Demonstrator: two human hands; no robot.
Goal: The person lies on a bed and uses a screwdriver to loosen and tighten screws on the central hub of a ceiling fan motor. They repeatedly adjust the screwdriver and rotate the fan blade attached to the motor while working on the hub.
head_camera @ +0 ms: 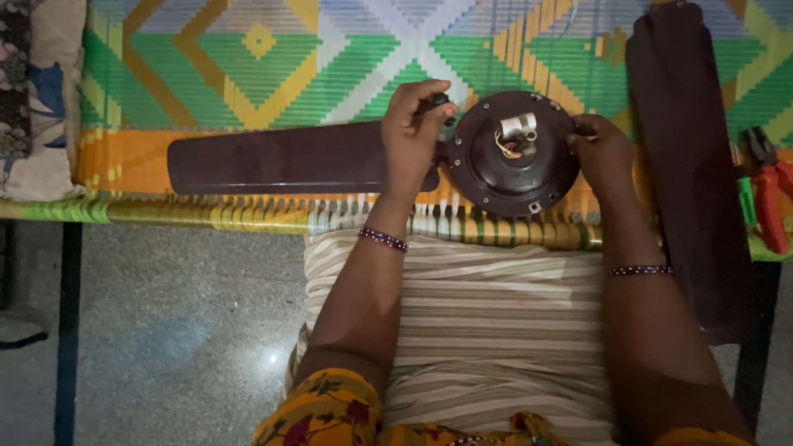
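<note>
The ceiling fan motor [512, 153] lies at the cot's [248, 216] near edge. The left hand [410, 136] pinches what seems to be a screw at the attached blade's [277, 159] root; the right hand [601, 153] grips the motor's rim. A slip could tip the motor off that edge, or drop the screw.

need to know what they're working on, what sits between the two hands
In the head view, the round dark-brown fan motor housing lies between the left hand and right hand, with coloured wires at its centre.
</note>
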